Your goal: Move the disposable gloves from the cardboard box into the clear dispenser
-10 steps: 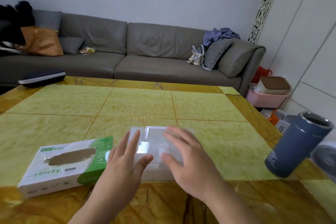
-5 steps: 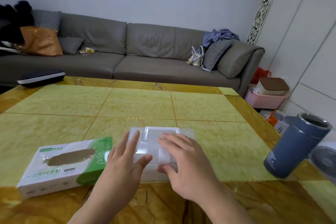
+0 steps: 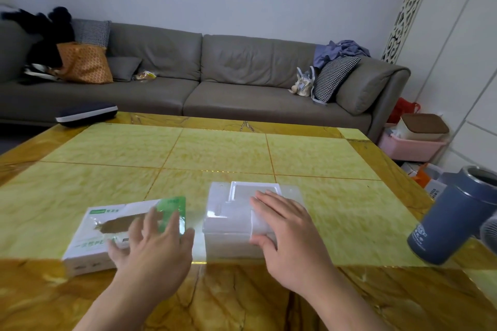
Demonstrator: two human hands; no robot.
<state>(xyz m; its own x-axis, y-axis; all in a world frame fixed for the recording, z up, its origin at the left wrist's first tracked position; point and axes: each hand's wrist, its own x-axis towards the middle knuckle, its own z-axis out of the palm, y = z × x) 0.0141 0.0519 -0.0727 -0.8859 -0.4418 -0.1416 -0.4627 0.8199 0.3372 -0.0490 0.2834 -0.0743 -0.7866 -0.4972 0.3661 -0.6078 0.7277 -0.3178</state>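
**Hands over box and dispenser**

A white-and-green cardboard glove box (image 3: 126, 228) lies flat on the yellow marble-patterned counter (image 3: 242, 153), its torn oval opening facing up. The left hand (image 3: 156, 244) is over the box's right end, its grip wide with fingers spread and holding nothing. Just right of the box sits the clear plastic rectangular dispenser (image 3: 228, 223). The right hand (image 3: 290, 234) rests on its lid, fingers straight, thumb against the front wall. A blue-grey cylindrical flask (image 3: 451, 217) stands at the counter's right edge.
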